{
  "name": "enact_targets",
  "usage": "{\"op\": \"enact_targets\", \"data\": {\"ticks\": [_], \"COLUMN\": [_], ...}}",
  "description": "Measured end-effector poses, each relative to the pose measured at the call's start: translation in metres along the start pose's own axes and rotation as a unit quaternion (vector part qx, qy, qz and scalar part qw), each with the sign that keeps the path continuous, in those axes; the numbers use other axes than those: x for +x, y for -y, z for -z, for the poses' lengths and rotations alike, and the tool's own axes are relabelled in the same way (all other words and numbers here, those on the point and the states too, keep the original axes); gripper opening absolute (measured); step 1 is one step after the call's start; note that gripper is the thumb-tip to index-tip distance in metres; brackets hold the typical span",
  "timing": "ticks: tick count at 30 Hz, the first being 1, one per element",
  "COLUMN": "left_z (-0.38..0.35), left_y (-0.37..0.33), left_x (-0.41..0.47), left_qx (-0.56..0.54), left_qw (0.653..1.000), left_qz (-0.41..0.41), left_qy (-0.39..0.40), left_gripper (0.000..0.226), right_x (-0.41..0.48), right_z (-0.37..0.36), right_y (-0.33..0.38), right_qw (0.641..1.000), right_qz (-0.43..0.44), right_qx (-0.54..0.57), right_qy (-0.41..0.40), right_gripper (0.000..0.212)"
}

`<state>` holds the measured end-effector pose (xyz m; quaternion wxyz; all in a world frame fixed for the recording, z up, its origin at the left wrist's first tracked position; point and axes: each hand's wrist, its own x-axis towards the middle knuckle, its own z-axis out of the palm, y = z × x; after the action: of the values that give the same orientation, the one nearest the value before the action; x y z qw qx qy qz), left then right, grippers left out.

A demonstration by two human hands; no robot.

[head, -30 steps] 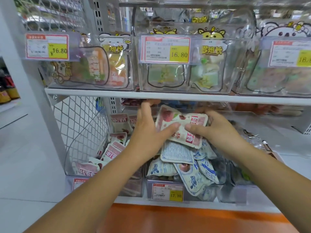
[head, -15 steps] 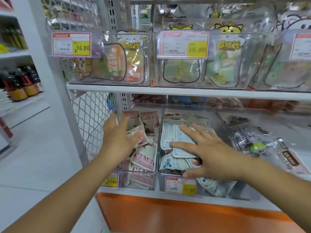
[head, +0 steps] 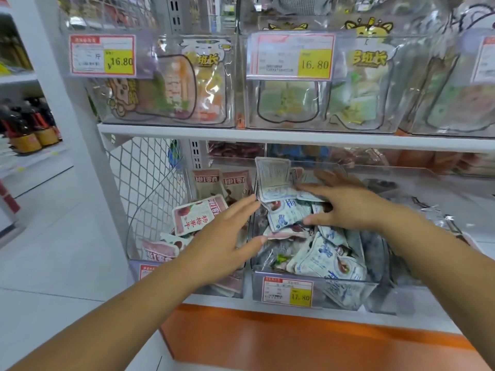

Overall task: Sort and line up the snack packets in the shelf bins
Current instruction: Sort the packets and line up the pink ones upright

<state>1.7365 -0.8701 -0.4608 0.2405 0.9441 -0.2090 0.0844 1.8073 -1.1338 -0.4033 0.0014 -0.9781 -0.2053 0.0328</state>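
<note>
Dozens of small blue-and-white foil snack packets (head: 288, 216) lie jumbled in the clear plastic bin (head: 357, 291), directly under the right hand (head: 348, 207), whose straight, spread fingers grip nothing. Light, limp and likely slippery, they are best pinched by a sealed edge. The left hand (head: 225, 236), open and empty, hovers just left of them.
</note>
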Motion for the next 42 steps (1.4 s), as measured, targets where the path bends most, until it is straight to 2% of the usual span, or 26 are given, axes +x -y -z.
{"op": "enact_targets", "data": {"ticks": [2, 4, 6, 9, 11, 14, 15, 19, 22, 25, 28, 32, 35, 36, 37, 38, 40, 42], "left_z": [0.000, 0.001, 0.001, 0.002, 0.004, 0.008, 0.009, 0.009, 0.010, 0.013, 0.015, 0.016, 0.016, 0.017, 0.017, 0.016, 0.011, 0.003], "left_y": [0.002, 0.003, 0.003, 0.002, 0.001, -0.001, -0.002, -0.002, -0.001, -0.001, -0.006, -0.029, -0.044, -0.048, -0.053, -0.057, -0.068, -0.077], "left_x": [-0.001, -0.001, -0.001, -0.002, -0.004, -0.005, -0.006, -0.007, -0.007, -0.008, -0.004, 0.006, 0.015, 0.018, 0.021, 0.024, 0.028, 0.033], "left_qx": [-0.006, -0.005, 0.001, 0.003, 0.004, -0.005, -0.006, 0.000, 0.017, 0.031, 0.033, 0.006, -0.136, -0.178, -0.209, -0.232, -0.279, -0.302], "left_qw": [1.000, 1.000, 1.000, 1.000, 1.000, 1.000, 1.000, 1.000, 0.999, 0.998, 0.995, 0.996, 0.987, 0.980, 0.973, 0.969, 0.958, 0.953], "left_qz": [-0.004, -0.010, -0.011, -0.013, -0.008, -0.006, -0.006, -0.014, -0.035, -0.057, -0.073, -0.062, 0.001, 0.014, 0.019, 0.021, 0.023, 0.025], "left_qy": [0.002, 0.003, 0.003, 0.001, 0.001, 0.001, 0.000, -0.002, -0.012, -0.021, -0.053, -0.059, -0.083, -0.092, -0.093, -0.085, -0.057, -0.030], "left_gripper": [0.072, 0.077, 0.077, 0.076, 0.074, 0.073, 0.072, 0.069, 0.064, 0.062, 0.065, 0.066, 0.040, 0.031, 0.025, 0.021, 0.024, 0.040], "right_x": [-0.013, -0.026, -0.033, -0.032, -0.033, -0.041, -0.043, -0.040, -0.032, -0.027, -0.034, -0.046, -0.053, -0.056, -0.060, -0.065, -0.077, -0.091], "right_z": [0.012, 0.016, 0.006, -0.014, -0.013, -0.006, -0.006, -0.023, -0.030, -0.031, -0.021, -0.010, -0.007, -0.006, -0.005, -0.005, -0.008, -0.009], "right_y": [0.009, 0.023, 0.040, 0.053, 0.052, 0.049, 0.050, 0.052, 0.053, 0.046, 0.037, 0.034, 0.032, 0.031, 0.028, 0.026, 0.019, 0.010], "right_qw": [0.999, 0.994, 0.989, 0.989, 0.992, 0.989, 0.988, 0.988, 0.989, 0.984, 0.966, 0.907, 0.855, 0.831, 0.813, 0.811, 0.835, 0.855], "right_qz": [0.019, 0.076, 0.130, 0.122, 0.119, 0.135, 0.146, 0.140, 0.129, 0.136, 0.098, 0.060, 0.051, 0.058, 0.066, 0.072, 0.077, 0.059], "right_qx": [0.034, 0.053, -0.013, -0.073, -0.046, 0.057, 0.052, -0.057, -0.040, 0.040, 0.214, 0.387, 0.483, 0.527, 0.557, 0.563, 0.524, 0.470], "right_qy": [-0.014, -0.053, -0.063, -0.032, -0.023, -0.009, -0.005, -0.013, -0.061, -0.106, -0.107, -0.157, -0.182, -0.171, -0.154, -0.140, -0.151, -0.210], "right_gripper": [0.082, 0.057, 0.038, 0.053, 0.057, 0.035, 0.029, 0.045, 0.040, 0.023, 0.012, 0.013, 0.007, 0.008, 0.024, 0.045, 0.076, 0.081]}}
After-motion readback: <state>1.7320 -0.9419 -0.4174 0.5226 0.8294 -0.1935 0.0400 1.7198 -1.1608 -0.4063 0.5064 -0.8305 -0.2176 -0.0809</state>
